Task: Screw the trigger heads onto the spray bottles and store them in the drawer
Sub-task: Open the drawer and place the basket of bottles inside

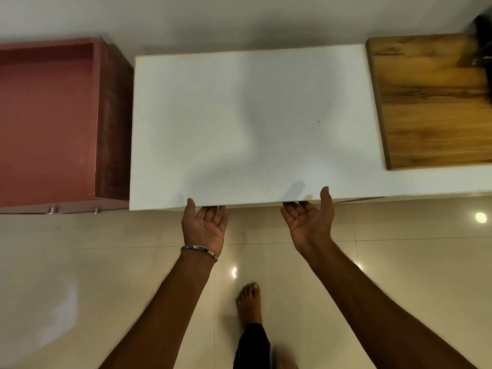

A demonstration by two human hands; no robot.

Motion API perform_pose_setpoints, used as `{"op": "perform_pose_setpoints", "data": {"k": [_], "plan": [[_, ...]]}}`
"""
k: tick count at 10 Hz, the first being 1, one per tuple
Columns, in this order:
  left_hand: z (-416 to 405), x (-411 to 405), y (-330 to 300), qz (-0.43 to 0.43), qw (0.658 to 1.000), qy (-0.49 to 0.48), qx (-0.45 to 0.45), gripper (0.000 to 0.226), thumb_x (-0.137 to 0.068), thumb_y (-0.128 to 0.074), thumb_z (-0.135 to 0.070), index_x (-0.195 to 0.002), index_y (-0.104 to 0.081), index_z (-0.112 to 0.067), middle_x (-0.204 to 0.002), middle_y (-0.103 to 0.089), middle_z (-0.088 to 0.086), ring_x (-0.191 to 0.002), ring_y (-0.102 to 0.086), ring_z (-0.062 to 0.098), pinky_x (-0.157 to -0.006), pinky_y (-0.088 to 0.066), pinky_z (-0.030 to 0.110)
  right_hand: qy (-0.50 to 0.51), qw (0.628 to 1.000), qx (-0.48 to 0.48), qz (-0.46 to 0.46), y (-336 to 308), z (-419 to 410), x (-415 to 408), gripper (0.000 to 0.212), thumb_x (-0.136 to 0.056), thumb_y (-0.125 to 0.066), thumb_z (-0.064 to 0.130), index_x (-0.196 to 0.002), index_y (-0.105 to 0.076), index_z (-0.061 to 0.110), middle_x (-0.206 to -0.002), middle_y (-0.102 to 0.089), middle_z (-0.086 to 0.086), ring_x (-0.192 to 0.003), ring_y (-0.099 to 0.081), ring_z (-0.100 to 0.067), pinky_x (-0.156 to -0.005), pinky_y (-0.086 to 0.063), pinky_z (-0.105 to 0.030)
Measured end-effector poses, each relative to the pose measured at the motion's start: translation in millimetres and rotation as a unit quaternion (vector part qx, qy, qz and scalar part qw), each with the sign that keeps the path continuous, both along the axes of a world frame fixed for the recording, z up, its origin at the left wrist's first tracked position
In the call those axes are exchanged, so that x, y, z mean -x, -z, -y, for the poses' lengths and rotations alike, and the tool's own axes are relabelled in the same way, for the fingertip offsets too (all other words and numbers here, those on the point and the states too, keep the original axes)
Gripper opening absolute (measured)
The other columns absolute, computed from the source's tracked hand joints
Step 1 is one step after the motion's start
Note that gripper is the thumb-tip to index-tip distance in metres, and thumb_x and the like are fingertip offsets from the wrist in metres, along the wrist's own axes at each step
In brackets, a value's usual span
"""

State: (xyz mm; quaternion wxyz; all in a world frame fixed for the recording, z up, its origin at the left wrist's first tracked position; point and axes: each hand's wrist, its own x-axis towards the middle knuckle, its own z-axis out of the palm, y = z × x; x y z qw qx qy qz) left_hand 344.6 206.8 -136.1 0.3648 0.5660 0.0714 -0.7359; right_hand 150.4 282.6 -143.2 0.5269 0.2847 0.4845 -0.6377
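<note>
No spray bottle or trigger head is in view. A white flat top (250, 123) of a low unit fills the middle. My left hand (205, 225) is palm up at its front edge, fingers tucked underneath and thumb against the edge. My right hand (308, 219) grips the same edge further right in the same way, its thumb resting on top. What the fingers touch under the edge is hidden. To the left, a dark red open drawer (48, 123) looks empty inside.
Two metal knobs (53, 209) stick out from the red drawer's front. A brown wooden board (431, 102) lies at the right, with a blurred dark object (483, 43) at its far corner. Below is glossy beige tiled floor (106, 262) and my bare foot (249, 299).
</note>
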Motion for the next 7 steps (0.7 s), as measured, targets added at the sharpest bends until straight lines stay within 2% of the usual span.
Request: {"op": "perform_pose_setpoints", "data": {"k": [3,4,6,7], "plan": [[1,3,-3,0.004,1.0,0.008,0.003,0.06,-0.091,-0.046,-0.049,-0.131,-0.046,-0.005,-0.137,-0.052,0.011,-0.124,-0.052,0.026,-0.108,-0.036,0.04,-0.006,1.0,0.008,-0.003,-2,-4,-3,0.07,-0.09,-0.053,0.058,-0.135,-0.047,0.004,-0.135,-0.055,-0.019,-0.124,-0.057,-0.031,-0.109,-0.041,-0.043],[1,1,-5,0.007,1.0,0.016,0.003,0.065,-0.091,-0.046,-0.049,-0.139,-0.039,-0.004,-0.14,-0.049,0.011,-0.126,-0.05,0.027,-0.109,-0.034,0.041,-0.019,1.0,0.008,-0.003,-8,-6,-2,0.071,-0.09,-0.054,0.056,-0.138,-0.045,0.004,-0.136,-0.055,-0.02,-0.123,-0.057,-0.03,-0.108,-0.041,-0.043],[-11,2,-30,0.008,0.998,0.056,0.019,0.071,-0.091,-0.046,-0.051,-0.144,-0.032,-0.006,-0.147,-0.042,0.011,-0.134,-0.043,0.027,-0.11,-0.033,0.04,-0.076,0.996,0.008,-0.039,-32,-19,-4,0.078,-0.093,-0.056,0.049,-0.149,-0.03,0.002,-0.144,-0.047,-0.022,-0.13,-0.051,-0.033,-0.108,-0.042,-0.042],[-22,1,-52,0.014,0.995,0.093,0.038,0.068,-0.09,-0.047,-0.053,-0.142,-0.037,-0.01,-0.144,-0.045,0.01,-0.13,-0.047,0.026,-0.108,-0.036,0.039,-0.116,0.991,0.007,-0.069,-51,-29,-6,0.069,-0.092,-0.059,0.046,-0.145,-0.038,0.006,-0.141,-0.052,-0.02,-0.127,-0.054,-0.03,-0.105,-0.045,-0.04]]}}
